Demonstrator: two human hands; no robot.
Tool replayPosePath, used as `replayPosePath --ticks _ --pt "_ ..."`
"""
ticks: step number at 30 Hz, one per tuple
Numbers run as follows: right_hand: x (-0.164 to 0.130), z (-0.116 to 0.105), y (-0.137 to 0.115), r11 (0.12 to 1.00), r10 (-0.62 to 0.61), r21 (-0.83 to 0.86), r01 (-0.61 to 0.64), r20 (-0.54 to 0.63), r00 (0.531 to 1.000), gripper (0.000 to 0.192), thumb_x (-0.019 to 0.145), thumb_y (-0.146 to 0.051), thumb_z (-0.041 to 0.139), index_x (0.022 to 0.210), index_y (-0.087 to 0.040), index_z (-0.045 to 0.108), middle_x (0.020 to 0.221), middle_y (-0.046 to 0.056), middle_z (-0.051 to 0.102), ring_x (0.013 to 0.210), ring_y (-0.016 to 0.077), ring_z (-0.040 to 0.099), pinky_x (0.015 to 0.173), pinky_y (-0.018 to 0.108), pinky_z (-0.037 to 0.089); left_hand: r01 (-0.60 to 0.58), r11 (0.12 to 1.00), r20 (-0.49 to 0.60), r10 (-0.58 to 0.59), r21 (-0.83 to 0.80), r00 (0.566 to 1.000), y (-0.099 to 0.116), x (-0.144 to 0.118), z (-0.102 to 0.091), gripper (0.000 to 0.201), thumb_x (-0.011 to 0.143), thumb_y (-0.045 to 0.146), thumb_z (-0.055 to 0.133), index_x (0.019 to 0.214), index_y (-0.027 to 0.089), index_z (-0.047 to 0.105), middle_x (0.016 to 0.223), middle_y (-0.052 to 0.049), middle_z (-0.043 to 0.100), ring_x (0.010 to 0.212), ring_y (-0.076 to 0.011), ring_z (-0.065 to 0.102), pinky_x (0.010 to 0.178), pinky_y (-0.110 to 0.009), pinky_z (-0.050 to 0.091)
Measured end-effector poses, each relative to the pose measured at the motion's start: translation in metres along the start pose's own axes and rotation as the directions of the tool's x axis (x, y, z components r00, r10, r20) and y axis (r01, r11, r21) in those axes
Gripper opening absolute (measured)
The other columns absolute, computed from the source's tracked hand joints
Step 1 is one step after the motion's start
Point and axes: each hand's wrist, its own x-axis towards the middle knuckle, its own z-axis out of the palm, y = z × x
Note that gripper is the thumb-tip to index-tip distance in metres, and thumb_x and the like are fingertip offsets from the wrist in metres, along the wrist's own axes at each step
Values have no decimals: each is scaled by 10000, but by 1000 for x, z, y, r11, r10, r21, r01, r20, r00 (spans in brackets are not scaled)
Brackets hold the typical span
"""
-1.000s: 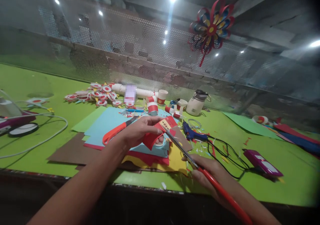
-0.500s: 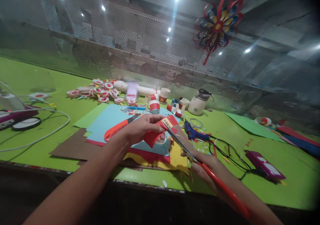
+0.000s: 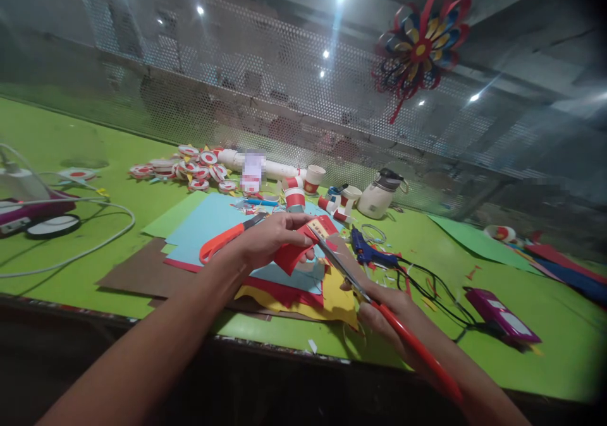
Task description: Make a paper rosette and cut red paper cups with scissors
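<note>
My left hand (image 3: 279, 239) pinches a piece of red paper (image 3: 290, 256) that has a cream printed patch on its upper part. In my right hand (image 3: 386, 309) is a pair of scissors with red handles (image 3: 417, 347). Their blades (image 3: 336, 260) reach up and left to the paper's right edge, beside the printed patch. Under both hands lies a stack of coloured sheets, with light blue paper (image 3: 194, 230) and yellow paper (image 3: 339, 296) showing. A second pair of scissors with orange handles (image 3: 220, 243) rests on the stack, partly behind my left wrist.
A blue glue gun (image 3: 372, 252) and a purple power strip (image 3: 502, 317) with black cords lie to the right. Red-and-white paper cups (image 3: 294, 198) and a white jug (image 3: 378, 195) stand behind. Red-and-white discs (image 3: 199, 170) are heaped at back left; a white cable (image 3: 109, 208) curls at left.
The red paper has tilted slightly in my left hand, and the scissors have shifted a little against its edge. The whole view has drifted slightly.
</note>
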Motion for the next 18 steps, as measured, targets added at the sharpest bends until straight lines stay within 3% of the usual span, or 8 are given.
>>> replayPosePath --ticks 10,18 --pt "3 3 7 998 -6 -56 5 -3 1000 473 900 -541 339 881 -155 610 792 56 637 698 181 568 623 263 424 -12 999 -1 12 -31 1000 -3 2 -1 403 678 47 624 1077 101 634 730 -48 639 559 -101 577 549 -229 456" --pt "5 13 9 999 12 -34 -15 -86 996 543 881 -592 331 827 -142 631 600 8 522 541 125 472 504 226 347 3 1000 -19 -3 0 1000 -6 4 -5 419 679 62 613 1095 112 623 664 -38 625 534 -94 567 506 -196 427"
